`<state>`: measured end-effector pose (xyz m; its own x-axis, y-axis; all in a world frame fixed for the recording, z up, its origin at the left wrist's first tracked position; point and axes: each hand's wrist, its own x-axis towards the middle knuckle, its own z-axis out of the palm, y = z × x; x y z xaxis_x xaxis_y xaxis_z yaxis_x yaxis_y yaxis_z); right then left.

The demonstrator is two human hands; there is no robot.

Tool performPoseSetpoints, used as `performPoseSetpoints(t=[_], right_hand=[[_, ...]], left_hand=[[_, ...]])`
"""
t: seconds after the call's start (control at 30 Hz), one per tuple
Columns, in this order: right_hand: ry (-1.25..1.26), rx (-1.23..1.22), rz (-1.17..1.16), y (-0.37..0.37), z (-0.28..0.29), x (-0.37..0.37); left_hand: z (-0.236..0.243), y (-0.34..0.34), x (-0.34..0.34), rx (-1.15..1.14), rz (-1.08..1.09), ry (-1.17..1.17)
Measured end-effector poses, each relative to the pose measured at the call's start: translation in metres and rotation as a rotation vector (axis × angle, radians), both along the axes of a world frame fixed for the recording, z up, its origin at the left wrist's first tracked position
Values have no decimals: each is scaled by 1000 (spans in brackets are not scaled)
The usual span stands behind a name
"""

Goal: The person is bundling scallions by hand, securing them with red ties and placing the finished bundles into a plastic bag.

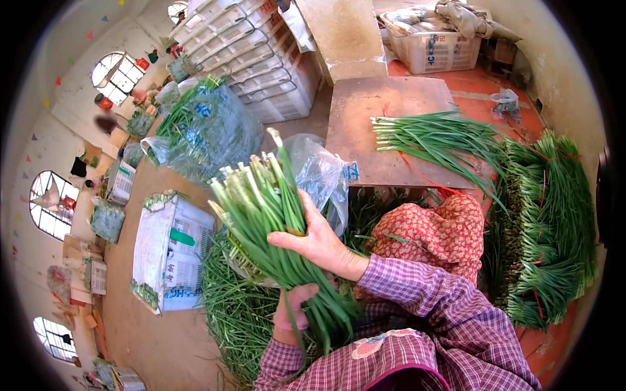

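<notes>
A thick bunch of garlic chives (264, 221), white stem ends up and green leaves trailing down, is held aslant before me. My left hand (297, 306) is closed round its leafy lower part. Higher up, my right hand (319, 238) grips the bunch from the right side, its thumb across the front and other fingers partly hidden behind the stalks. A heap of loose chives (235, 313) lies below and left of the bunch. On the brown board (352, 143), ahead to the right, rests another bunch of chives (430, 133), with red ties beside and beneath it.
Stacked bundles of chives (548, 228) line the right side. A red floral cloth (424, 234) lies below the board. To the left stand a white crate (186, 257) and a large clear bag of greens (215, 133). Stacked white crates (280, 91) rise behind.
</notes>
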<state>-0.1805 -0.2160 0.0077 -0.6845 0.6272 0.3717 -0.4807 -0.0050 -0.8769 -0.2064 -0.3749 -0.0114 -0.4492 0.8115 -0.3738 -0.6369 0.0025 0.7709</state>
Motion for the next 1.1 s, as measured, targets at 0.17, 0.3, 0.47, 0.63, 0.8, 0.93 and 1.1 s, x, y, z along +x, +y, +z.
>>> performPoseSetpoints(t=[0.17, 0.3, 0.47, 0.63, 0.8, 0.93, 1.1], right_hand=[[-108, 10, 247, 37, 27, 13], [-153, 150, 119, 52, 16, -1], [-177, 516, -246, 76, 23, -3], [-215, 915, -491, 121, 25, 3], [-256, 867, -659, 179, 18, 22], [-396, 985, -634, 182, 29, 37], [-314, 1085, -260, 108, 49, 32]], left_hand=[[3, -24, -41, 56, -68, 36], [17, -37, -49, 20, -17, 128], [16, -51, -58, 43, -69, 190], [10, -70, -70, -21, -36, 280], [10, -82, -71, -183, -18, 360], [-1, -98, -76, -76, 48, 359], [-9, -100, -84, -179, 41, 579]])
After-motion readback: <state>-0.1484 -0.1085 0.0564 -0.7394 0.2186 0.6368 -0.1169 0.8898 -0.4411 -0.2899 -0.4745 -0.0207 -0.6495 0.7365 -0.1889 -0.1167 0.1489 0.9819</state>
